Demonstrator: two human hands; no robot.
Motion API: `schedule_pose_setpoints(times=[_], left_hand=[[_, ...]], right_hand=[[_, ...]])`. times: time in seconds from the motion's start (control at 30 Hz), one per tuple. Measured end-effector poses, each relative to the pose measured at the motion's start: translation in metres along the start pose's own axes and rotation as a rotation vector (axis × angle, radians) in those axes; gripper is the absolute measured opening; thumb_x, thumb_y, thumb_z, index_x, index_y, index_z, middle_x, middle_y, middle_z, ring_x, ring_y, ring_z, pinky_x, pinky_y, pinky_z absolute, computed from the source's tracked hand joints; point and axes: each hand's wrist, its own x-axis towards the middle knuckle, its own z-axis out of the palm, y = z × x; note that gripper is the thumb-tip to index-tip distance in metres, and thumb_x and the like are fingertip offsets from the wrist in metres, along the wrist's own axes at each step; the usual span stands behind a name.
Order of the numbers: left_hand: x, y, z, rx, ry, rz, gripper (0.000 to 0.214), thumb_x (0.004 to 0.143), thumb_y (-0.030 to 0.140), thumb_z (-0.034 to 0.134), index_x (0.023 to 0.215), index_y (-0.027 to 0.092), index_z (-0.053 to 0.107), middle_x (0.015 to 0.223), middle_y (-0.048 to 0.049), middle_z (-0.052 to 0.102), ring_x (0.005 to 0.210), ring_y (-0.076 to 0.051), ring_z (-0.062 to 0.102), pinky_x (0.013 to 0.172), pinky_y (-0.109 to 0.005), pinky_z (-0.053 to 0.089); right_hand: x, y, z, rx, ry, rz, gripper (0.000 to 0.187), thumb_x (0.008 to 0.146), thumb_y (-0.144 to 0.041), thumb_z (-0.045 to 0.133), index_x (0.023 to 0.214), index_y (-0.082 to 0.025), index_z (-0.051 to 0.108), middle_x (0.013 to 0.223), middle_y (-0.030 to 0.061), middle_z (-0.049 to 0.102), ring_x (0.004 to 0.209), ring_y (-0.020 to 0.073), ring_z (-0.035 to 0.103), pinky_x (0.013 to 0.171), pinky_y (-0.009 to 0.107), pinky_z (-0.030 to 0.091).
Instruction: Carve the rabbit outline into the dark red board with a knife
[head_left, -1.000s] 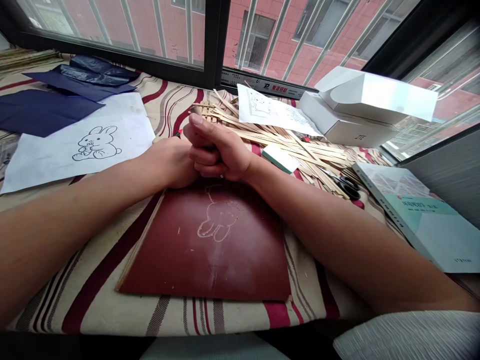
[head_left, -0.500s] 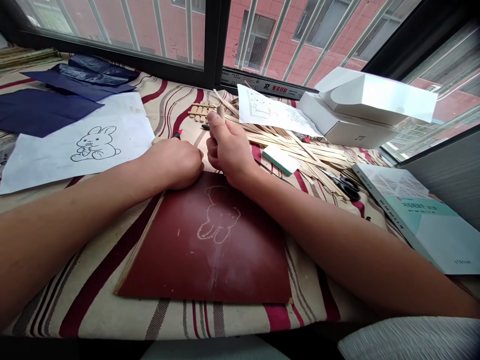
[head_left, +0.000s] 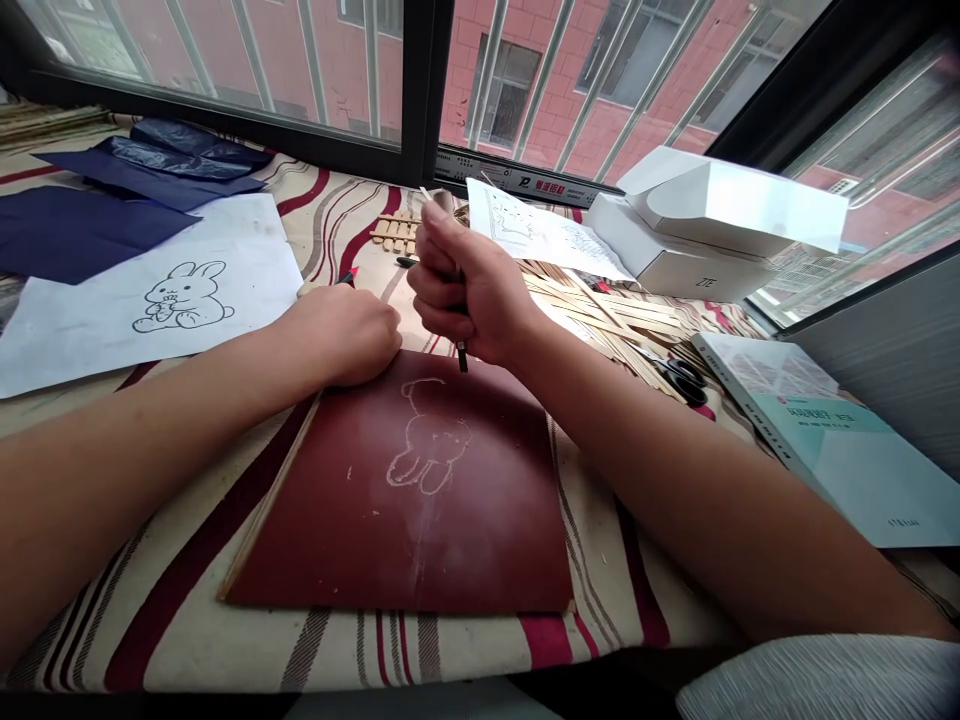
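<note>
A reddish-brown board [head_left: 420, 545] lies on the striped cloth, with a pale rabbit outline scratched into its far half. My left hand [head_left: 349, 335] is closed over the board's far left corner; its fingertips are hidden. In the fist of my right hand [head_left: 480, 290] is a carving tool [head_left: 463, 356], held upright. Its narrow metal end points down near the board's far edge, and its handle end shows above the thumb. Left of my left hand, a white sheet [head_left: 259, 240] carries a line drawing of a rabbit.
Dark blue sheets [head_left: 82, 230] overlap the drawing's paper. Wooden strips [head_left: 622, 310], black-handled scissors [head_left: 684, 380] and a printed paper [head_left: 547, 235] lie beyond my right arm. A white box [head_left: 705, 265] stands by the window, and a book [head_left: 832, 430] lies at the right.
My right hand has lifted and tilted, so the tool's metal end now shows below the fist. The left hand stays at the board's corner. The view has shifted slightly.
</note>
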Motion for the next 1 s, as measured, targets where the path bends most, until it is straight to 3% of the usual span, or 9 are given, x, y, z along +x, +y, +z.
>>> schedule_pose_setpoints(times=[0.1, 0.27, 0.5, 0.67, 0.83, 1.0], left_hand=[[0.001, -0.002, 0.003, -0.014, 0.013, 0.013, 0.044, 0.096, 0.027, 0.042, 0.110, 0.017, 0.083, 0.103, -0.0156, 0.080, 0.100, -0.034, 0.075, 0.088, -0.042, 0.054], [0.003, -0.004, 0.008, -0.005, 0.049, 0.032, 0.048, 0.100, 0.029, 0.039, 0.123, 0.014, 0.078, 0.110, -0.0106, 0.079, 0.102, -0.026, 0.072, 0.092, -0.034, 0.053], [-0.003, 0.000, 0.002, 0.012, 0.008, 0.031, 0.049, 0.102, 0.025, 0.034, 0.118, 0.015, 0.079, 0.118, -0.0158, 0.079, 0.109, -0.034, 0.074, 0.091, -0.042, 0.055], [0.000, -0.001, 0.005, -0.057, 0.071, 0.013, 0.051, 0.103, 0.029, 0.036, 0.130, 0.010, 0.074, 0.113, -0.0125, 0.078, 0.112, -0.030, 0.073, 0.102, -0.039, 0.053], [0.001, -0.001, 0.004, -0.135, 0.039, 0.001, 0.048, 0.097, 0.027, 0.039, 0.111, 0.006, 0.080, 0.110, -0.0137, 0.078, 0.118, -0.037, 0.073, 0.112, -0.050, 0.049], [0.004, -0.006, 0.015, -0.207, 0.109, 0.054, 0.048, 0.094, 0.031, 0.042, 0.116, 0.013, 0.080, 0.117, -0.0082, 0.078, 0.130, -0.034, 0.066, 0.116, -0.047, 0.045]], right_hand=[[0.002, 0.011, 0.008, -0.028, 0.061, -0.050, 0.059, 0.109, -0.048, 0.063, 0.065, -0.022, 0.034, 0.053, -0.0110, 0.023, 0.046, 0.0039, 0.012, 0.039, 0.018, 0.012], [0.006, 0.028, 0.017, -0.174, 0.197, -0.124, 0.056, 0.102, -0.050, 0.074, 0.066, -0.022, 0.039, 0.055, -0.0094, 0.033, 0.048, 0.0051, 0.023, 0.042, 0.020, 0.025], [0.007, 0.031, 0.017, -0.281, 0.274, -0.169, 0.050, 0.101, -0.045, 0.075, 0.075, -0.025, 0.037, 0.061, -0.0073, 0.034, 0.053, 0.0090, 0.032, 0.046, 0.022, 0.029], [0.008, 0.033, 0.015, -0.328, 0.278, -0.189, 0.045, 0.098, -0.037, 0.078, 0.076, -0.025, 0.040, 0.064, -0.0050, 0.038, 0.059, 0.0118, 0.038, 0.047, 0.024, 0.029], [0.009, 0.036, 0.014, -0.312, 0.304, -0.166, 0.046, 0.101, -0.038, 0.073, 0.075, -0.025, 0.038, 0.062, -0.0050, 0.035, 0.058, 0.0118, 0.037, 0.048, 0.023, 0.029], [0.004, 0.032, 0.020, -0.279, 0.142, -0.075, 0.050, 0.109, -0.038, 0.063, 0.071, -0.024, 0.035, 0.058, -0.0067, 0.032, 0.051, 0.0087, 0.031, 0.045, 0.020, 0.028]])
